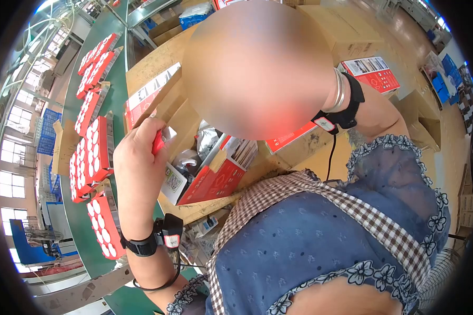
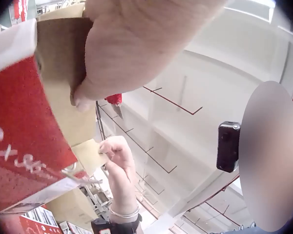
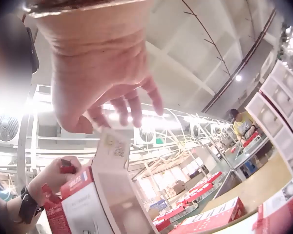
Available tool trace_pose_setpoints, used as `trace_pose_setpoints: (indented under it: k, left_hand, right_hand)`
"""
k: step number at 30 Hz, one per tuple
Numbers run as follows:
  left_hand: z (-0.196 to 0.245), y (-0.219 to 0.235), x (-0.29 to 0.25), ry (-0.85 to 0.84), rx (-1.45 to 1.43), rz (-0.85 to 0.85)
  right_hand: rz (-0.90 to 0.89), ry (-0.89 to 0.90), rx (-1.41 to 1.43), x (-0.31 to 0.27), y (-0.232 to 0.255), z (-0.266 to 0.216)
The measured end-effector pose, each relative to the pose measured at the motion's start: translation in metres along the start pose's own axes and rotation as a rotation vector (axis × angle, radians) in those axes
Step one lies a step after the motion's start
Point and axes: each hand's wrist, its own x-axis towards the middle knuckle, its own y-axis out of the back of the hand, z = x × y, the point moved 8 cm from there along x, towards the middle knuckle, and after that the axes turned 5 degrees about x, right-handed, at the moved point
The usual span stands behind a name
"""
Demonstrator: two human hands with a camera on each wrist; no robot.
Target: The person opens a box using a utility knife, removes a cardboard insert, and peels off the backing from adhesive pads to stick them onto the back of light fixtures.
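A red and white carton [image 1: 207,184] stands at the person's front, its top open with silvery wrapped items [image 1: 207,140] inside. At its far edge the left hand [image 1: 142,152] grips a small red-handled blade [image 2: 115,100]. In the left wrist view the thumb of that hand overlaps a brown cardboard flap [image 2: 63,48]. The right hand [image 2: 119,156] pinches the corner of another carton flap [image 2: 88,155] between thumb and fingers. From the right wrist view its fingers [image 3: 132,114] hang over an upright printed flap [image 3: 112,151]. A blurred patch hides this hand in the head view.
Red trays with white round items [image 1: 92,152] line a green conveyor [image 1: 71,220] to the left. Another red and white carton [image 1: 370,73] lies on the right, near a large brown box [image 1: 347,31]. A person in yellow [image 3: 241,122] works farther along the line.
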Motion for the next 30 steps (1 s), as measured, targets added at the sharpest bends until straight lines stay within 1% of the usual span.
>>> trace_pose_setpoints:
  k: [1,2,3,4,5,6,8,9,10,12,13,14,16,20,23,25,26,28,29,30]
  left_hand:
    - [-0.003,0.001,-0.002,-0.03,0.009,-0.003]
    - [-0.004,0.001,-0.004,-0.058,0.019,-0.006]
    - [-0.007,0.0,-0.006,-0.051,0.022,-0.005]
    - [-0.007,0.002,-0.009,-0.09,0.031,0.031]
    - [-0.008,0.007,-0.011,-0.127,0.041,0.066]
    - [-0.011,0.01,-0.01,-0.114,0.045,0.065]
    - [-0.006,0.025,-0.012,-0.139,-0.02,0.136]
    - [0.0,0.037,-0.016,-0.275,0.058,0.226]
    - [0.0,0.041,-0.024,-0.272,0.061,0.226]
    - [0.017,0.053,-0.052,-0.424,0.054,0.291]
    - [0.027,0.047,-0.057,-0.481,0.001,0.232]
    - [0.029,0.037,-0.059,-0.402,-0.061,0.099]
    - [0.017,0.023,-0.061,-0.338,0.006,0.043]
    - [-0.002,0.025,-0.078,-0.302,0.071,0.024]
    - [-0.007,0.024,-0.089,-0.297,0.055,0.009]
    - [-0.006,0.027,-0.095,-0.348,0.039,0.114]
    - [-0.005,0.029,-0.095,-0.35,0.038,0.11]
    - [-0.003,0.045,-0.091,-0.359,0.192,0.202]
    - [-0.01,0.049,-0.084,-0.284,0.143,0.168]
    - [-0.017,0.052,-0.08,-0.199,0.17,0.123]
  right_hand:
    - [0.105,-0.066,0.046,-0.008,0.006,0.012]
    - [0.106,-0.065,0.047,-0.015,0.003,0.013]
    - [0.152,-0.177,0.187,-0.022,0.0,0.023]
    - [0.198,-0.288,0.33,-0.026,-0.007,0.033]
    - [0.336,-0.215,0.409,-0.023,-0.009,0.021]
    - [0.334,-0.207,0.42,-0.015,-0.016,0.011]
    - [0.289,-0.746,0.726,-0.022,-0.05,0.023]
    - [0.332,-0.802,0.84,-0.021,-0.058,0.021]
    - [0.332,-0.798,0.843,-0.018,-0.062,0.018]
    - [0.435,-0.805,0.725,-0.02,-0.059,0.019]
    - [0.383,-0.804,0.676,-0.019,-0.059,0.018]
    - [0.384,-0.809,0.678,-0.02,-0.057,0.017]
    - [0.336,-0.789,0.65,-0.016,-0.055,0.014]
    - [0.298,-0.777,0.665,-0.01,-0.055,0.011]
    - [0.27,-0.741,0.584,-0.005,-0.054,0.007]
    - [0.305,-0.609,0.469,0.003,-0.046,-0.004]
    - [0.306,-0.612,0.471,0.003,-0.049,-0.004]
    - [0.336,-0.557,0.409,0.006,-0.05,-0.003]
    - [0.339,-0.555,0.407,0.006,-0.047,-0.001]
    - [0.269,-0.648,0.461,0.002,-0.05,0.004]
